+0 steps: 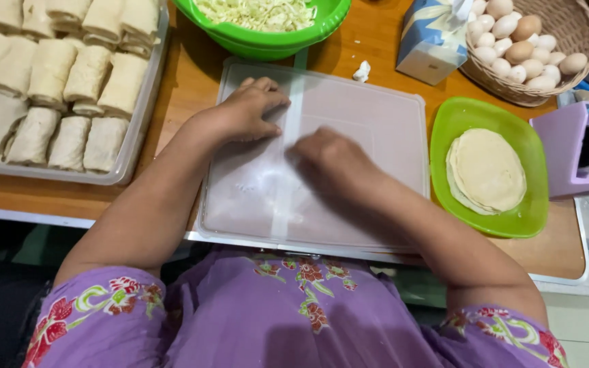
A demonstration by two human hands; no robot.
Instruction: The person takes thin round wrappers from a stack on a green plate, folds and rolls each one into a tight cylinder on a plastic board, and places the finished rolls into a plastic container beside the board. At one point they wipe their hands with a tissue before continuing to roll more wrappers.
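A: What do I have under the hands?

B: I see both resting on the clear plastic lid (349, 123) lying flat at the table's near edge. My left hand (243, 112) lies palm down, fingers curled a little, gripping nothing. My right hand (328, 160) is blurred; I cannot tell its grip.

A: Around it?

B: 1 green plate of flat wrappers (487, 169) just right, a tray of rolls (56, 75) left, a green bowl of shredded cabbage (260, 17) beyond.

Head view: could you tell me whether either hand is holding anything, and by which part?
Nothing is held. The left hand rests flat, fingers spread, on the translucent plastic board; the right hand lies on its middle, blurred.
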